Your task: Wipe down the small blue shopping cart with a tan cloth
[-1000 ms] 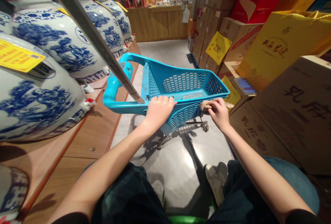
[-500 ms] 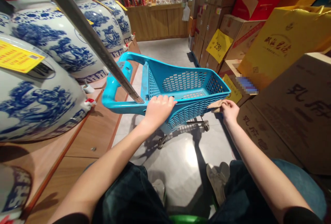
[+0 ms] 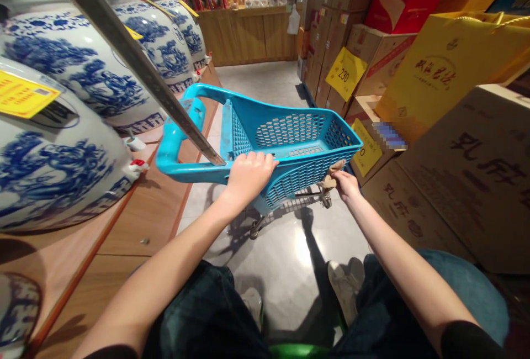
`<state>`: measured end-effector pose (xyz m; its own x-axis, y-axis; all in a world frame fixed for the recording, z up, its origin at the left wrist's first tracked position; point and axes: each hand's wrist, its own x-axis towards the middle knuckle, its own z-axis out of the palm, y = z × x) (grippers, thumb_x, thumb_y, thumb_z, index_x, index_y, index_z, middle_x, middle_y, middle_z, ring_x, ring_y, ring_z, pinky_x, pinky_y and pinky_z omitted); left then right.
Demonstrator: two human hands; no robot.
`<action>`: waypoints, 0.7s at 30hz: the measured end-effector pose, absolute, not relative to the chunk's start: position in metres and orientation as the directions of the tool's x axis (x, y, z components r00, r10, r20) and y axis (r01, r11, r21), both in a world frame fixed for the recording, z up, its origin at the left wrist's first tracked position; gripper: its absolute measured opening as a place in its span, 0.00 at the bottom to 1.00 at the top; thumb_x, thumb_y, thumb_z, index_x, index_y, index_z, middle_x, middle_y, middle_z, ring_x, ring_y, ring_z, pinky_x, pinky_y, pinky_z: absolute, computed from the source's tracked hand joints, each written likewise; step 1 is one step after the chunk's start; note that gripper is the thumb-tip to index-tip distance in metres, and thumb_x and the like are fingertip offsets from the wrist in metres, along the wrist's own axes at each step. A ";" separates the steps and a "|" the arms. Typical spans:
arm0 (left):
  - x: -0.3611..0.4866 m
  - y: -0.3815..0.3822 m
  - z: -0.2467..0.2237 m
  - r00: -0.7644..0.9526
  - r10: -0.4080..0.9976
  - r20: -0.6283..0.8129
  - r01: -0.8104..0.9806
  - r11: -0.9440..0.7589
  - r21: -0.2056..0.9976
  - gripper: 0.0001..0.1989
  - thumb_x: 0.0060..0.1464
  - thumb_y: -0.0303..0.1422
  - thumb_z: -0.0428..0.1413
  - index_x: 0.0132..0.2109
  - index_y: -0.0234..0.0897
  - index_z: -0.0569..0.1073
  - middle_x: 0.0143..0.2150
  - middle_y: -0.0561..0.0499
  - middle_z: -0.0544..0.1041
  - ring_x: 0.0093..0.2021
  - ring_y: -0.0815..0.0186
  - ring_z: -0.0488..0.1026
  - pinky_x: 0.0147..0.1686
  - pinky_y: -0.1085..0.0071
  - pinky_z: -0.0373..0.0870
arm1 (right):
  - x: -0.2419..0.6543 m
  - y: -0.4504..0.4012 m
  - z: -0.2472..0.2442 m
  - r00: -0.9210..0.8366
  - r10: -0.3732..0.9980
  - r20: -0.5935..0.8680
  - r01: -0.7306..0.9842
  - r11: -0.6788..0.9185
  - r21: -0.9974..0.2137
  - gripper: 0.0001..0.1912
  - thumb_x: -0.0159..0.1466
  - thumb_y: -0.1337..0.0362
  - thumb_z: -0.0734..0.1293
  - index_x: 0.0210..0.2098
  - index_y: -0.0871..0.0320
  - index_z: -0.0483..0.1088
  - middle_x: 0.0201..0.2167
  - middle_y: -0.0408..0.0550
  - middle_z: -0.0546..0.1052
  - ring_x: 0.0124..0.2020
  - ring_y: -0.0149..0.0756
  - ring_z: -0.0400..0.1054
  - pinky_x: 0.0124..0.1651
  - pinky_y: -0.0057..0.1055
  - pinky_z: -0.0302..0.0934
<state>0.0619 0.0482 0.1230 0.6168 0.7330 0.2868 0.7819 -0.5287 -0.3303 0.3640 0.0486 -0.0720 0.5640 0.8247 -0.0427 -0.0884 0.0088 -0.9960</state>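
My left hand (image 3: 250, 175) is curled over the near rim of a blue plastic wheeled shopping basket (image 3: 290, 130). My right hand (image 3: 345, 185) pinches a small crumpled scrap of tan paper or cardboard (image 3: 332, 178) against the basket's right side. The scrap's exact material is hard to tell. The basket's long looped handle (image 3: 174, 154) lies to the left of my left hand. A grey metal bar (image 3: 136, 66) crosses above it from the top left, its tip ending just left of my left hand.
Large blue-and-white porcelain jars (image 3: 66, 154) stand on a wooden shelf (image 3: 124, 226) to the left. Stacked cardboard boxes (image 3: 451, 182) and a yellow gift bag (image 3: 451, 66) line the right. A grey tiled aisle (image 3: 260, 83) runs ahead to a wooden display counter (image 3: 244, 36).
My right hand has come back left from the basket's right corner, and the scrap now looks more bunched. The view has shifted slightly, and my left hand stays on the rim.
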 end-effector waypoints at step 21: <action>0.069 0.048 0.129 0.580 0.778 0.240 0.806 -0.507 -0.306 0.21 0.74 0.36 0.44 0.42 0.31 0.78 0.35 0.35 0.82 0.41 0.47 0.82 0.33 0.62 0.61 | 0.402 0.068 0.003 0.475 0.737 -0.480 -0.691 -0.025 -0.722 0.11 0.62 0.78 0.66 0.37 0.55 0.70 0.27 0.38 0.78 0.29 0.26 0.76 0.34 0.18 0.76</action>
<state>0.0686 0.0481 0.1290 0.5804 0.7782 0.2396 0.8058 -0.5067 -0.3064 0.4020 0.0677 0.0031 0.4754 0.7370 -0.4804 -0.6914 -0.0246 -0.7220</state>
